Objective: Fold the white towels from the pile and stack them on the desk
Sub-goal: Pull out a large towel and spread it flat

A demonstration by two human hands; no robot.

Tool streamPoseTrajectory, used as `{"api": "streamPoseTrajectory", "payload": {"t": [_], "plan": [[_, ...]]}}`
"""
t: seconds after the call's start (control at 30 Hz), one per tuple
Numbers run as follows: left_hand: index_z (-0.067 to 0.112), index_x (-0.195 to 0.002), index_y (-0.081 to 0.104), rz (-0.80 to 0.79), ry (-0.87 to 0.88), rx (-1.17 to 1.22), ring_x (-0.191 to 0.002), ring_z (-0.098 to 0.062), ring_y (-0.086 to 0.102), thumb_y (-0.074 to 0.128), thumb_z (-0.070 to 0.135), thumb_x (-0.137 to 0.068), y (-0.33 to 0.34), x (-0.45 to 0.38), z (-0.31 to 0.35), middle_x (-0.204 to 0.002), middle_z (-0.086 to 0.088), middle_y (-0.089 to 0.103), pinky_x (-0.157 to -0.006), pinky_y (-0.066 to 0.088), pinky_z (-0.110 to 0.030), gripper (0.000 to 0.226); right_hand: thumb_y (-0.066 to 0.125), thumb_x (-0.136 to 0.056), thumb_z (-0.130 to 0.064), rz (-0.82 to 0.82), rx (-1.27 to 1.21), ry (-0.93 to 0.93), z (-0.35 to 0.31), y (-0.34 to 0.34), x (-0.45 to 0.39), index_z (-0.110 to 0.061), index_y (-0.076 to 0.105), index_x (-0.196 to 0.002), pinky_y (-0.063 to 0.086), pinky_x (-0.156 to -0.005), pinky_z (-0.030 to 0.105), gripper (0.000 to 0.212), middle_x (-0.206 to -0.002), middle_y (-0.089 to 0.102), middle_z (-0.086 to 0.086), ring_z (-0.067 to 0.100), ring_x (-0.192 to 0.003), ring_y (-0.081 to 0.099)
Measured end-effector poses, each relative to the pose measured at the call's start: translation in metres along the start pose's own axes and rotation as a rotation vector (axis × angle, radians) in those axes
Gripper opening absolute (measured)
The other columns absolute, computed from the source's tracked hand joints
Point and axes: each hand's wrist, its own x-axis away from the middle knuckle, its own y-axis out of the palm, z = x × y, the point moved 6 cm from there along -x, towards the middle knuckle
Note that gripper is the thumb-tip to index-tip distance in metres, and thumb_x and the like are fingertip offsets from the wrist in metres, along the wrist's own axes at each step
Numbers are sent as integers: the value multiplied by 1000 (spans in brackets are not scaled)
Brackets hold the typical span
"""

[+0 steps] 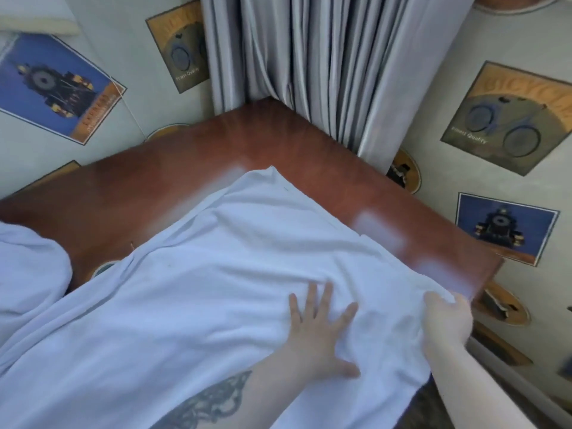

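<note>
Currently a white towel point(216, 274) is spread over the wooden bench point(185, 168), covering most of its near side and hanging off the near edge. One corner of it is pointed toward the far corner of the bench, where grey curtains point(325, 57) hang. The cloth is wrinkled, with folds running through the middle.

Left hand point(318, 332): laid flat on the towel, fingers straight and spread, palm pressed down. A tattoo point(210, 404) is seen on that forearm, which lies over the towel.

Right hand point(445, 320): the towel's right edge is gripped, fingers curled round a bunched fold of cloth close to the bench's right edge. Exact finger placement is blurred. The two hands are near each other, not touching.

A second mass of white cloth point(28, 274) is seen at the left edge of the view, rounded and bunched, resting on the bench's left end and touching or overlapping the spread towel. Whether it is one towel or several cannot be told.

Pale reflections are seen on the bare bench surface to the right of the towel.

Background: light walls printed with posters, a blue locomotive print point(52, 88) at upper left, a bicycle print point(507, 119) at right, another bicycle print point(178, 44) beside the curtains, another locomotive print point(504, 227) lower right.
</note>
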Motion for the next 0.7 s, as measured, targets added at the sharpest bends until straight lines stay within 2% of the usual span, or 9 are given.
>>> {"api": "streamPoseTrajectory", "payload": {"t": [0.07,0.1,0.13,0.2,0.27,0.37,0.47,0.57,0.7], "plan": [[56,-145,-15,-3,5,7,-132,-27,-50,60,77,-68,2,-4,1,-148,2,-48,-104,-32,-58,109,52,-93,-12,6,17,-81,-4,19,15,-9,51,-120,40,-79,36,27,-102,57,11,29,-91,53],[57,-145,-7,6,11,0,-140,-25,-39,59,76,-70,-5,-9,-2,-155,4,-37,-109,-23,-57,102,52,-92,-10,-15,30,-129,-5,31,23,-9,49,-120,39,-78,35,28,-103,59,13,32,-93,56],[54,-146,8,50,16,-18,-148,-26,-18,57,72,-74,-19,-16,-9,-162,3,-15,-114,-7,-53,89,52,-91,-7,-43,38,-185,-6,43,32,-8,49,-120,38,-77,34,30,-106,61,15,34,-96,58],[38,-141,37,180,5,-53,-139,-24,27,53,54,-88,-62,-34,-30,-150,1,29,-107,21,-40,57,55,-86,-4,-69,182,-319,-5,63,50,-9,53,-119,38,-79,35,34,-106,63,15,35,-97,59],[28,-134,48,241,-34,-46,-127,-23,44,47,30,-96,-108,-56,-56,-135,0,44,-97,32,-35,38,62,-79,-2,-80,450,-530,-1,79,67,-10,62,-112,42,-79,41,34,-101,65,12,36,-92,59],[26,-133,50,265,-107,-171,-114,-24,53,41,6,-93,-163,-86,-91,-130,0,47,-83,37,-34,46,47,-74,-16,7,598,-741,8,86,75,-13,66,-102,41,-72,40,33,-94,64,5,32,-83,59],[25,-139,44,242,-195,-230,-103,-27,59,39,-4,-90,-199,-112,-126,-131,-2,43,-73,42,-36,57,39,-73,-19,95,627,-812,10,91,73,-15,65,-97,33,-69,39,35,-90,63,4,30,-78,57],[22,-145,36,246,-214,-295,-119,-26,55,44,-8,-88,-217,-136,-149,-143,0,36,-88,51,-44,64,39,-73,-18,118,655,-847,11,97,73,-16,65,-94,30,-71,37,33,-90,62,3,28,-77,55],[25,-155,12,131,-193,-509,-142,-21,32,44,-5,-91,-220,-161,-157,-161,7,8,-92,51,-39,78,40,-74,-18,130,680,-847,14,98,72,-17,66,-95,32,-74,36,33,-91,62,1,26,-78,55]]}}
